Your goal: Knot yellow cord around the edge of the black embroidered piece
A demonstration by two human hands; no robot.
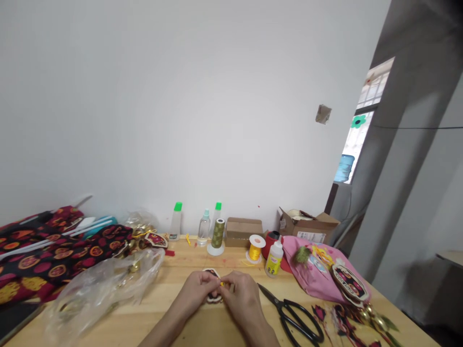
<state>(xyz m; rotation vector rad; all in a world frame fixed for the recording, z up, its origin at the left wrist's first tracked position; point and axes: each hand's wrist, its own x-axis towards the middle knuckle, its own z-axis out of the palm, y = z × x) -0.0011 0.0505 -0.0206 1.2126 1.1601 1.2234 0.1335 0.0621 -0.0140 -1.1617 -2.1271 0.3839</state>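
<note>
My left hand [198, 290] is closed, with its fingertips on a small dark patch [214, 300] that has a cream border. Thumb and forefinger of my right hand [241, 295] pinch a tiny piece of yellow cord [222, 284] right beside the left fingertips. The fingers cover the middle of the patch; its upper and lower edges show. To the right of my right hand lie black-handled scissors [285, 308]. A spool of yellow cord [255, 250] and a glue bottle with a yellow label [274, 260] stand beyond that hand.
Patterned dark fabric [65, 250] and a clear plastic bag [104, 289] cover the left side. Along the wall are a green thread cone [218, 235], bottles [176, 221] and an open cardboard box [244, 232]. A pink bag [307, 270] and fabric scraps [342, 320] lie right.
</note>
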